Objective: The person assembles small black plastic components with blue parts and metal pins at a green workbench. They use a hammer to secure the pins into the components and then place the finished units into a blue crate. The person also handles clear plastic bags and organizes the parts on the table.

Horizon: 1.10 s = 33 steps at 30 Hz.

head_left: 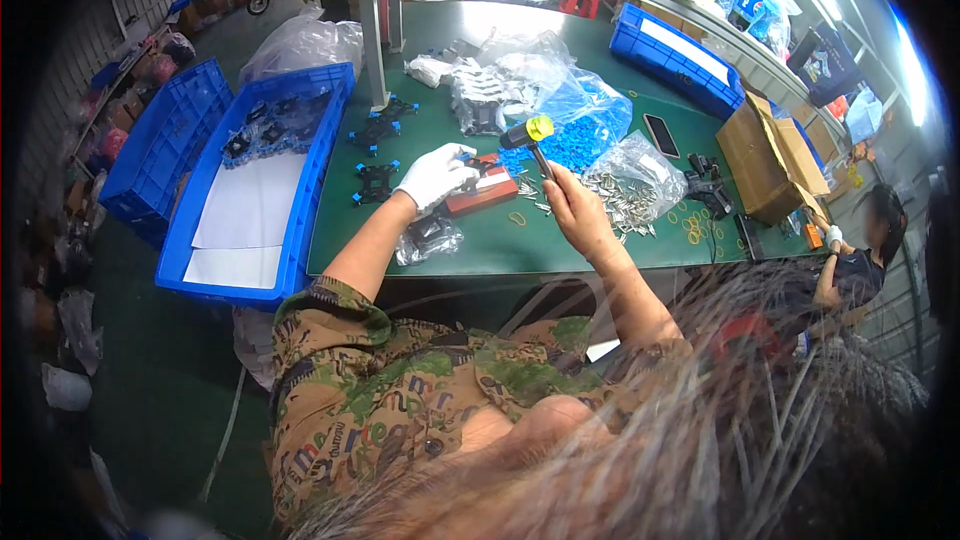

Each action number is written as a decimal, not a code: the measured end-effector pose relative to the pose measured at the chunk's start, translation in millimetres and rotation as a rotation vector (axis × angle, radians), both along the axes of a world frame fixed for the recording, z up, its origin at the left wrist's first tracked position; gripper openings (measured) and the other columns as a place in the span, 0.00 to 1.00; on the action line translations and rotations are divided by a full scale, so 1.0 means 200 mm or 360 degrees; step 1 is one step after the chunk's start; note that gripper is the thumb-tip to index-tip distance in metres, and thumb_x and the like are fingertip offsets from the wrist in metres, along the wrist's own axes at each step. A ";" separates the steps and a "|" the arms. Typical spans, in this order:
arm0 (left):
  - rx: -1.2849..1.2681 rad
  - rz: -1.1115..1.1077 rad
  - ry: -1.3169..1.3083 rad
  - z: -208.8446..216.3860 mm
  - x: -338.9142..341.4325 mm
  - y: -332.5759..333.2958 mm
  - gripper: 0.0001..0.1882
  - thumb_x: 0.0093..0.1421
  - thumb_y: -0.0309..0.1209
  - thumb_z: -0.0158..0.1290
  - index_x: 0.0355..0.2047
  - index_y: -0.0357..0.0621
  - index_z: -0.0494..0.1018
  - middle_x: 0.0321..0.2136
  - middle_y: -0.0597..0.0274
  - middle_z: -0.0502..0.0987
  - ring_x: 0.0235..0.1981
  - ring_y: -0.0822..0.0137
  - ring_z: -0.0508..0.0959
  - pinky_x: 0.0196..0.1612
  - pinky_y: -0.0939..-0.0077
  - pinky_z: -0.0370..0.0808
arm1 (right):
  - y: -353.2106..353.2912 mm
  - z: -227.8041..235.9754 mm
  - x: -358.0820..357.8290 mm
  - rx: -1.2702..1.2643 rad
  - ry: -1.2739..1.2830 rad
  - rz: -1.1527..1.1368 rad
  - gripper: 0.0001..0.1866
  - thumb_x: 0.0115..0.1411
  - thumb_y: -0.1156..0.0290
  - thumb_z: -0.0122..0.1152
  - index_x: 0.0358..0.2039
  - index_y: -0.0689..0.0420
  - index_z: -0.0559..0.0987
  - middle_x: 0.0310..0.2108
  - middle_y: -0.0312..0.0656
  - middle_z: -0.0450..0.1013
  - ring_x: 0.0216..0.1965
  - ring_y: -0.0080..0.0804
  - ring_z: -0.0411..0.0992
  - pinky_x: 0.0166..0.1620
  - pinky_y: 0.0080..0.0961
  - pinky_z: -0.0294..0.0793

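My right hand [580, 213], bare, is wrapped round the handle of a small mallet [528, 133]. The mallet's head is black with a yellow face, and it is raised above the table near the block. My left hand [438, 178], in a white glove, pinches a small black part [482, 163] on top of a reddish-brown block [484, 194]. The glove hides much of this part. Left of the glove lie several black frame-like pieces with blue ends [376, 183]. Close to the glove's wrist side is a bagged black part [430, 238].
Beyond the mallet is a heap of small blue pieces [575, 140]; metal pins [622, 202] lie right of it. A phone [661, 136], rubber bands [692, 228] and a cardboard box [765, 165] are farther right. A blue crate [250, 292] stands left. Another person [850, 270] works at far right.
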State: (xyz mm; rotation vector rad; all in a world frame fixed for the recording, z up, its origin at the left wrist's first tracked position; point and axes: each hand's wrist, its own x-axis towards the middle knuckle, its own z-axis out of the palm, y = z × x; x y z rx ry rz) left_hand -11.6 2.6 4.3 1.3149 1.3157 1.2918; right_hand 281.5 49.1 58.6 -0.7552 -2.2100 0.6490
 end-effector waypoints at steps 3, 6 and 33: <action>0.0167 0.0052 0.0391 -0.07 -0.09 0.10 0.22 0.63 0.25 0.61 0.57 0.38 0.72 0.43 0.57 0.81 0.42 0.73 0.81 0.46 0.79 0.79 | 0.02 -0.09 0.03 0.0002 0.0063 -0.0006 0.20 0.75 0.63 0.54 0.62 0.56 0.74 0.38 0.48 0.79 0.37 0.39 0.79 0.43 0.33 0.77; 0.0159 -0.0007 0.0898 0.03 -0.13 0.07 0.18 0.58 0.30 0.65 0.48 0.41 0.78 0.45 0.57 0.81 0.45 0.67 0.81 0.51 0.71 0.78 | 0.02 -0.15 0.08 -0.0082 0.0060 -0.0028 0.19 0.75 0.64 0.55 0.62 0.56 0.74 0.33 0.43 0.77 0.32 0.31 0.76 0.40 0.30 0.76; 0.0305 0.0376 0.1938 0.01 0.17 0.08 0.19 0.70 0.46 0.53 0.38 0.40 0.75 0.27 0.43 0.78 0.33 0.42 0.79 0.40 0.48 0.74 | 0.06 -0.21 0.01 -0.0286 -0.0094 -0.0033 0.22 0.74 0.62 0.54 0.63 0.59 0.73 0.48 0.58 0.80 0.49 0.58 0.79 0.51 0.41 0.78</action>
